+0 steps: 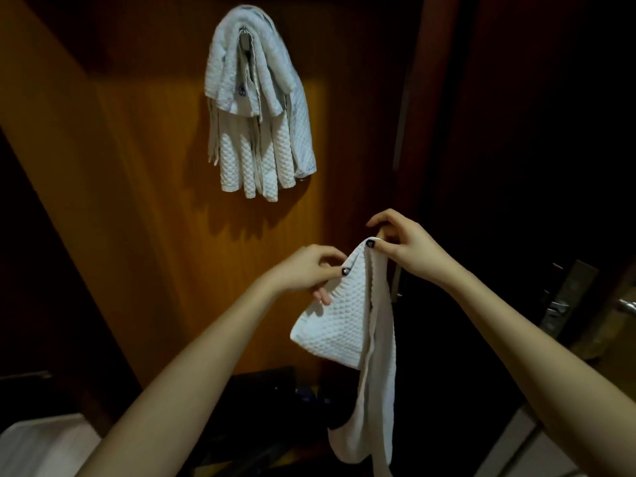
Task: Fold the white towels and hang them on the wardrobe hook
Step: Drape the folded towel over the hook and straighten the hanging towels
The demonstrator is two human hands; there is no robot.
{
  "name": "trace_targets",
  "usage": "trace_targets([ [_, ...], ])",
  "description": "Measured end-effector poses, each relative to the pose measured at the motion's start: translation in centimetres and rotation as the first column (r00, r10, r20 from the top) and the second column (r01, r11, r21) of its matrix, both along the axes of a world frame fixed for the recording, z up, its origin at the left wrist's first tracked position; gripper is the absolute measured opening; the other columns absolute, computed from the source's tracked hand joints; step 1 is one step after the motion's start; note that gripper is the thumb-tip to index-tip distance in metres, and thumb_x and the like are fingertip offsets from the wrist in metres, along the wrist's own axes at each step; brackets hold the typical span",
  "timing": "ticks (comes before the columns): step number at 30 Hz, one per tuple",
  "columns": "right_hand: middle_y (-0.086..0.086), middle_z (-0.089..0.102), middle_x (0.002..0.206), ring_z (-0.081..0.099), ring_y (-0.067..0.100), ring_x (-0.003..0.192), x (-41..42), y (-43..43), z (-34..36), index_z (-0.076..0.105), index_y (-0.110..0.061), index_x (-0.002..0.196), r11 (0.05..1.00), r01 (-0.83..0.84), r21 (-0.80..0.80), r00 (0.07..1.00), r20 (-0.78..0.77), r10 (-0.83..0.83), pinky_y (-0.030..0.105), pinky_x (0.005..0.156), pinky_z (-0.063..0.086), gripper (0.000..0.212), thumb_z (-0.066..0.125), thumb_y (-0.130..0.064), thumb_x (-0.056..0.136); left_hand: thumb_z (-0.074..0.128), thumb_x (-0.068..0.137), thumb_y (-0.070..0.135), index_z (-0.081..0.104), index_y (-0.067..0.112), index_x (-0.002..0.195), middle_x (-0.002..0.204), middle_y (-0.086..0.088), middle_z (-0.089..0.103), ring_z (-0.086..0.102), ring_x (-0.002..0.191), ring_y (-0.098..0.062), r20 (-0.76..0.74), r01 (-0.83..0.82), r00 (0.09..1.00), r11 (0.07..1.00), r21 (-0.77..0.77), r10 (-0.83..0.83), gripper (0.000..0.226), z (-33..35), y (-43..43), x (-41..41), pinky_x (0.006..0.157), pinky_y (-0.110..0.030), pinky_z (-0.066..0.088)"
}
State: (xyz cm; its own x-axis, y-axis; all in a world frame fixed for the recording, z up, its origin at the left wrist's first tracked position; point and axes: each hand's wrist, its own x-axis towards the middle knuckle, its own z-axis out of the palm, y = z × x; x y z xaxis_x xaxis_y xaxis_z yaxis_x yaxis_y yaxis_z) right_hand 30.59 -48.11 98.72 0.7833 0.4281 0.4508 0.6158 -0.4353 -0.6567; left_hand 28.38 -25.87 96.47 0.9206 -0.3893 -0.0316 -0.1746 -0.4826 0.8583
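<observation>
**Wooden wardrobe, towels on the hook, one in hand**

Warm orange-brown wardrobe panel [144, 166] fills the background, falling into darkness at both sides. High on it, a bundle of hung white towels [254, 108] drapes over the hook [245, 37], of which only a bit of metal shows under the cloth. Lower, in front of the panel, the left hand [306, 270] pinches the top edge of a white waffle towel [344, 321] between thumb and fingers. The right hand [406, 249] pinches the same edge just beside it. This towel hangs doubled over, its long tail dropping straight down. At right a door's metal handle [557, 304] glints; a pale surface [41, 445] sits lower left.
</observation>
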Motion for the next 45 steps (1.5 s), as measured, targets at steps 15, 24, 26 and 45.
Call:
trace_targets([
  [15, -0.005, 0.06, 0.07, 0.05, 0.002, 0.055, -0.3, 1.1, -0.5, 0.053, -0.026, 0.111, 0.996, 0.092, -0.021, 0.995, 0.037, -0.091, 0.018, 0.053, 0.039, 0.024, 0.063, -0.018, 0.09, 0.064, 0.091, 0.019, 0.062, 0.004, 0.095, 0.075, -0.012, 0.07, 0.073, 0.063, -0.022, 0.043, -0.293, 0.955, 0.956, -0.011, 0.293, 0.016, -0.8, -3.6, -1.2, 0.063, -0.039, 0.058],
  [24, -0.002, 0.064, 0.075, 0.061, 0.025, 0.068, -1.5, 1.9, -0.5, 0.053, -0.027, 0.112, 0.999, -0.024, -0.021, 1.0, -0.017, 0.024, 0.034, 0.059, 0.047, 0.024, 0.063, -0.019, 0.091, 0.065, 0.089, 0.016, 0.074, 0.014, 0.087, 0.075, 0.0, 0.071, 0.069, 0.071, -0.014, 0.407, -0.375, 0.845, 0.927, -0.011, 0.347, 0.01, -1.4, 0.9, -1.1, 0.065, -0.032, 0.057],
  [26, -0.004, 0.064, 0.073, 0.062, 0.022, 0.069, -1.9, 1.9, -0.3, 0.054, -0.026, 0.113, 0.999, -0.026, -0.041, 1.0, -0.001, 0.026, 0.032, 0.06, 0.048, 0.024, 0.064, -0.021, 0.091, 0.066, 0.087, 0.015, 0.07, 0.016, 0.091, 0.082, 0.003, 0.07, 0.066, 0.08, -0.013, 0.457, -0.353, 0.828, 0.935, -0.023, 0.323, 0.006, -1.2, 1.7, -0.8, 0.073, -0.035, 0.053],
  [45, -0.013, 0.065, 0.093, 0.061, -0.001, 0.09, -3.4, 1.3, 3.1, 0.07, -0.014, 0.104, 0.98, -0.005, -0.197, 0.993, 0.111, 0.027, 0.017, 0.079, 0.048, 0.016, 0.058, -0.017, 0.095, 0.061, 0.083, 0.05, 0.059, 0.016, 0.082, 0.067, 0.013, 0.052, 0.043, 0.059, -0.001, 0.558, -0.17, 0.794, 0.97, -0.176, 0.241, 0.034, -0.2, 1.9, 0.2, 0.053, -0.02, 0.032],
])
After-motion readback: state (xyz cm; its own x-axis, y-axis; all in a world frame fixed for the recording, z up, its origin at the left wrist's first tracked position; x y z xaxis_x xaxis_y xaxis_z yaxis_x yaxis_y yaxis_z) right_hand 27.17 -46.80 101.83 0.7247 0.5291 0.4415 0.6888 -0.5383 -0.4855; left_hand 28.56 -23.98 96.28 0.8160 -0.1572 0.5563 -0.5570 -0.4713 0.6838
